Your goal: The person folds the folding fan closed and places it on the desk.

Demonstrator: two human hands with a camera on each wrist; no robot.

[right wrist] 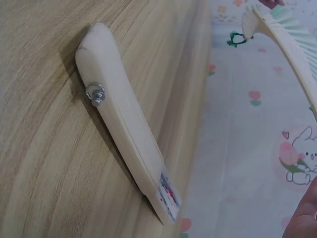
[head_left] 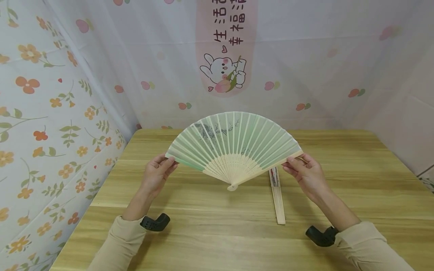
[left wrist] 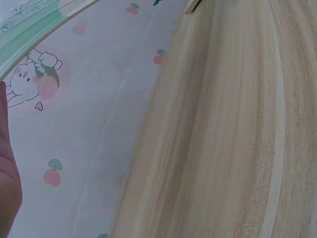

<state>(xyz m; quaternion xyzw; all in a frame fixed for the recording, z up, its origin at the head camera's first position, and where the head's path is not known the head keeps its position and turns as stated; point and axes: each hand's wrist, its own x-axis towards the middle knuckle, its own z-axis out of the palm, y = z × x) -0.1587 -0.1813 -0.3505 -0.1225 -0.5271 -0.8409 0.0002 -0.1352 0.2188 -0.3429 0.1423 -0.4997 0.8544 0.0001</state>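
A pale green folding fan [head_left: 234,143], spread wide, is held up over the table between both hands. Its leaf bears a dark branch painting, and its light wooden ribs meet at a pivot low in the middle. My left hand [head_left: 157,173] pinches the left end of the fan, thumb on the near face. At the opposite end my right hand [head_left: 306,173] pinches the wooden guard stick the same way. A second folding fan [right wrist: 119,109], folded closed, lies on the table near the right hand; a metal rivet and a strip of printed leaf show on it.
The wood-grain table [head_left: 203,233] stretches under both arms. Behind it hangs a white curtain [head_left: 162,60] with a rabbit print and lettering. A flowered cloth [head_left: 47,124] closes off the left side. Dark wrist-worn devices [head_left: 156,222] sit at both sleeves.
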